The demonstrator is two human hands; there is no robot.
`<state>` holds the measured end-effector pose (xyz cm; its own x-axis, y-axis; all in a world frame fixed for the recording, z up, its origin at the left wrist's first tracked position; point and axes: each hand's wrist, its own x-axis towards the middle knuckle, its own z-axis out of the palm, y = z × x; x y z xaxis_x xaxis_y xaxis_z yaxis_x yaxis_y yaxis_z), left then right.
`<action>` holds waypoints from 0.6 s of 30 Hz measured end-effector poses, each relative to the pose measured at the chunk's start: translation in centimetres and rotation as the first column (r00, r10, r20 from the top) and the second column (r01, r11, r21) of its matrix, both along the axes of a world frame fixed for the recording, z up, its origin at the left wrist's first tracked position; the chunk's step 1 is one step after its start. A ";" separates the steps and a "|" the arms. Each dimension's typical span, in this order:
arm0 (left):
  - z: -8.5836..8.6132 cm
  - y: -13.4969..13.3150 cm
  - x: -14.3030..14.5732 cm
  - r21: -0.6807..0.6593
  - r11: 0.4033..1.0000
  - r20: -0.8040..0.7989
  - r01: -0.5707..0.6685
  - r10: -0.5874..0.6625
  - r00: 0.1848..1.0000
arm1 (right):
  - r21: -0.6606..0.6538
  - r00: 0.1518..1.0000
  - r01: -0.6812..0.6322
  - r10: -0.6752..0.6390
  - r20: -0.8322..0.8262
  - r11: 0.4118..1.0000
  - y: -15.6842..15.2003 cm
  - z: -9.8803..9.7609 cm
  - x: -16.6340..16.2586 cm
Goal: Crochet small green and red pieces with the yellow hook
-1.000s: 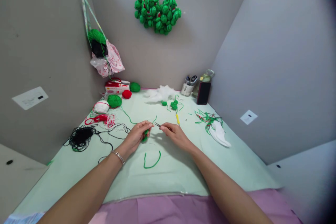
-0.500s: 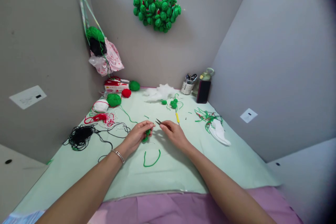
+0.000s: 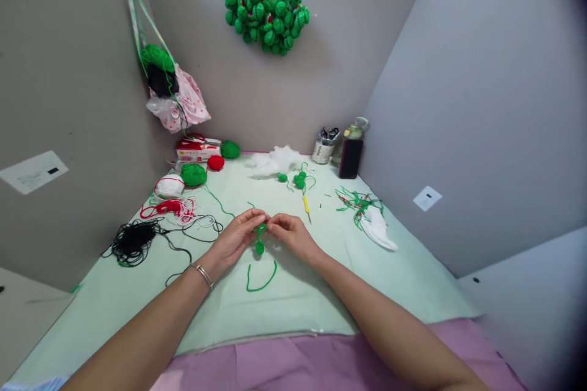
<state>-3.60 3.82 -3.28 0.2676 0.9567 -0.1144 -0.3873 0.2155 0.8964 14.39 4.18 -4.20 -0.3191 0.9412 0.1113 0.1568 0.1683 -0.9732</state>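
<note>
My left hand (image 3: 236, 235) and my right hand (image 3: 290, 235) meet over the middle of the pale green mat (image 3: 321, 293). Both pinch a small green crocheted piece (image 3: 260, 238) that hangs between the fingertips, its round end just above the mat. The small snips held a moment ago are hidden inside my right hand, if still there. A loose curved strand of green yarn (image 3: 261, 278) lies on the mat just in front of my hands. A silver bracelet (image 3: 202, 274) sits on my left wrist.
Black yarn tangle (image 3: 132, 239), red and white yarn (image 3: 172, 208), and green and red yarn balls (image 3: 193, 175) lie at left. White stuffing (image 3: 275, 160), a tool cup (image 3: 323, 148), a dark phone (image 3: 351, 159) stand at back. Green scraps on white cloth (image 3: 373, 223) lie right. Green crocheted bunch (image 3: 263, 12) hangs on the wall.
My right hand moved left to meet the left hand; the snips' tips no longer show. The green piece now hangs between both hands. The view shifted slightly right.
</note>
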 end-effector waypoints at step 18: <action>0.3 -0.3 0.6 0.037 0.985 -0.155 0.170 -0.163 0.974 | -0.102 0.921 0.234 -0.254 -0.295 0.967 1.2 3.0 3.5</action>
<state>-3.01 3.56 -3.02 0.4068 0.9058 -0.1189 -0.2091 0.2190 0.9531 17.87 5.42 -1.19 -0.0394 0.9938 0.1038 -0.1191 0.0985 -0.9880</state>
